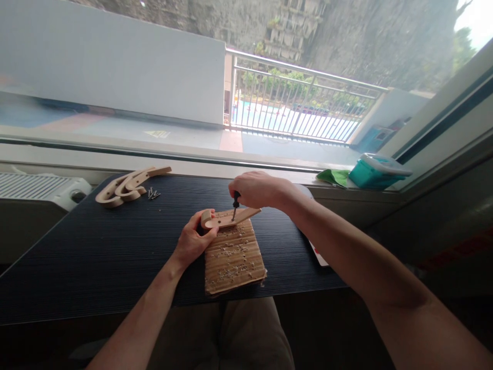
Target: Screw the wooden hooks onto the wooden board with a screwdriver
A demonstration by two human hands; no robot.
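A curved wooden hook [225, 221] lies on a thick pad of corrugated cardboard [233, 257] whose top is pitted and torn. My left hand [195, 234] is closed around the hook's curled left end, fingers behind and thumb in front. Above it my right hand [254, 187] grips the handle of a screwdriver [235, 201], which stands nearly upright. Its tip meets the hook near the middle, at a screw or hole too small to tell apart. Another dark hole shows to the left of the tip.
Several similar wooden hooks [127, 186] lie at the table's back left, beside a small pile of screws [153, 193]. A teal tub [379, 172] and green cloth [333, 177] sit on the windowsill. A flat white-edged item [320, 256] is partly hidden under my right arm.
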